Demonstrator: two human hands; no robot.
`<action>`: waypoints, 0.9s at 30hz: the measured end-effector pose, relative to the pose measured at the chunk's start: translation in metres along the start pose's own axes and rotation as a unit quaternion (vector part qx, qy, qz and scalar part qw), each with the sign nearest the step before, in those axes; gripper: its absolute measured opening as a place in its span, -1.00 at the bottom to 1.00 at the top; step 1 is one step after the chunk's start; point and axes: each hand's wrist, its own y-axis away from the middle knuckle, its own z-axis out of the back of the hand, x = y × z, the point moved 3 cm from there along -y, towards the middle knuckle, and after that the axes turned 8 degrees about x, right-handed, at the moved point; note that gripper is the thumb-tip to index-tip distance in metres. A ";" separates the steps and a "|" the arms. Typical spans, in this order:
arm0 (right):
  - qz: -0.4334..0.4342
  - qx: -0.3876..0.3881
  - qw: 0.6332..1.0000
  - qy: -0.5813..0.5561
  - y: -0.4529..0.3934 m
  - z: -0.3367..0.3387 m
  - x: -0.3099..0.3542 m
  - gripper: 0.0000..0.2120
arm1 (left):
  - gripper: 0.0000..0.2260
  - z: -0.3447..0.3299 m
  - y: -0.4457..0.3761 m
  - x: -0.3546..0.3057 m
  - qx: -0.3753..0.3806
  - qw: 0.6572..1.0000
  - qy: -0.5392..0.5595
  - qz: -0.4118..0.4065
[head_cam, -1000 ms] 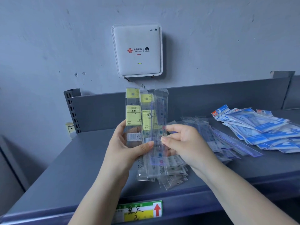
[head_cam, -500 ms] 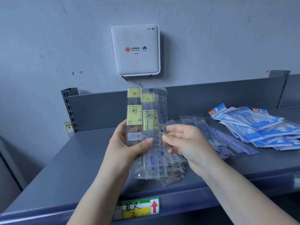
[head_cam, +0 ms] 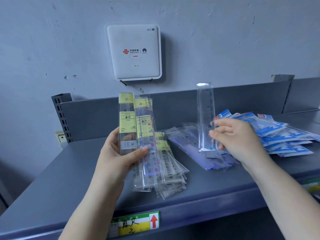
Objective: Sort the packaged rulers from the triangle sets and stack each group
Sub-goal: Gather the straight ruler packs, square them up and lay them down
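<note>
- My left hand (head_cam: 121, 156) grips a fan of yellow-labelled rulers (head_cam: 136, 129), upright above the grey shelf (head_cam: 60, 184).
- My right hand (head_cam: 237, 137) pinches one clear packaged ruler (head_cam: 206, 115), upright over the pile of clear rulers (head_cam: 195, 144).
- The blue triangle sets (head_cam: 284, 135) lie heaped at the shelf's right.

White wall box (head_cam: 133, 51) reads "WiFi 7", "China unicom"; yellow-labelled ruler packet (head_cam: 127, 122) reads "20CM".
</note>
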 end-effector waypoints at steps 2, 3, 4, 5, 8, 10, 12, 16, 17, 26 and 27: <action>-0.019 -0.003 0.988 0.155 -0.004 0.007 -0.010 -0.79 | -0.43 -0.001 0.000 -0.001 0.000 1.000 0.001 -0.002; -0.031 0.008 0.975 0.221 -0.004 0.006 -0.015 -0.75 | -0.42 -0.002 0.000 -0.001 0.000 1.000 0.000 -0.003; -0.041 0.019 0.961 0.273 -0.005 0.004 -0.019 -0.71 | -0.41 -0.003 0.000 -0.002 -0.001 1.000 -0.002 -0.003; -0.043 0.023 0.951 0.304 -0.005 0.001 -0.021 -0.68 | -0.40 -0.003 0.000 -0.002 -0.002 1.000 -0.005 -0.004; 0.031 -0.003 0.959 0.280 0.000 -0.011 -0.008 -0.69 | -0.37 -0.004 0.001 -0.003 -0.008 1.000 -0.013 -0.004; 0.067 0.026 0.983 0.166 0.010 -0.028 0.009 -0.75 | -0.36 -0.004 0.002 -0.004 -0.009 1.000 -0.015 -0.003; 0.069 0.109 0.990 0.059 0.022 -0.051 0.026 -0.74 | -0.39 -0.004 0.002 -0.004 -0.009 1.000 -0.016 -0.005; 0.065 0.198 0.978 0.024 0.030 -0.089 0.041 -0.62 | -0.46 -0.002 0.002 -0.003 -0.005 1.000 -0.022 -0.011; 0.062 0.192 0.979 0.015 0.029 -0.093 0.041 -0.63 | -0.48 -0.001 0.003 -0.003 -0.005 1.000 -0.019 -0.012; 0.027 0.126 0.983 -0.129 0.021 -0.082 0.030 -0.80 | -0.46 0.002 0.002 -0.001 0.003 1.000 -0.016 -0.004; 0.028 0.105 0.984 -0.138 0.018 -0.073 0.027 -0.79 | -0.46 0.002 0.001 0.000 0.004 1.000 -0.014 -0.003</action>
